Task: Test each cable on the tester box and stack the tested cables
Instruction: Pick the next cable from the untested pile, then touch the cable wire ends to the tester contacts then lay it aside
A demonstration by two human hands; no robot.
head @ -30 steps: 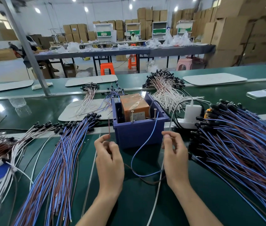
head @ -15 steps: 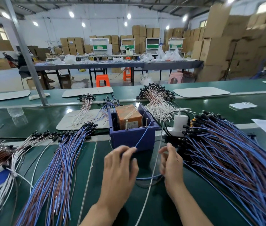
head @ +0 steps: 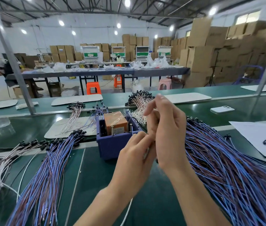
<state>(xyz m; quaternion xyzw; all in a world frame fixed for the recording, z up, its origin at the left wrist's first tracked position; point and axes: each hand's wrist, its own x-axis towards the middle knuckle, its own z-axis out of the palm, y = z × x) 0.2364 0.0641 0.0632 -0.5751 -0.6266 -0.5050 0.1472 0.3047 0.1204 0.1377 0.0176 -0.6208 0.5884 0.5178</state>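
Two hands that a second ago worked apart, one at each of the metal posts (head: pixel 112 130) of the tester box (head: pixel 112 145), are now drawn together and lifted off the table (head: pixel 96 185), just in front of the box at the table's middle. The left hand (head: pixel 133 154) curls its fingers in against the right hand (head: pixel 166 132), pinching what looks like the end of the white cable (head: pixel 126 209), which trails to the table's near edge. Whether the right hand's half-curled fingers hold anything I cannot tell (its back hides the palm). Neither post is touched, so this cable's check is probably over. Stacking should follow: a left bundle (head: pixel 44 176) of blue-and-brown cables lies toward the left edge, a right bundle (head: pixel 226 168) toward the right, and which holds the tested ones is unclear.
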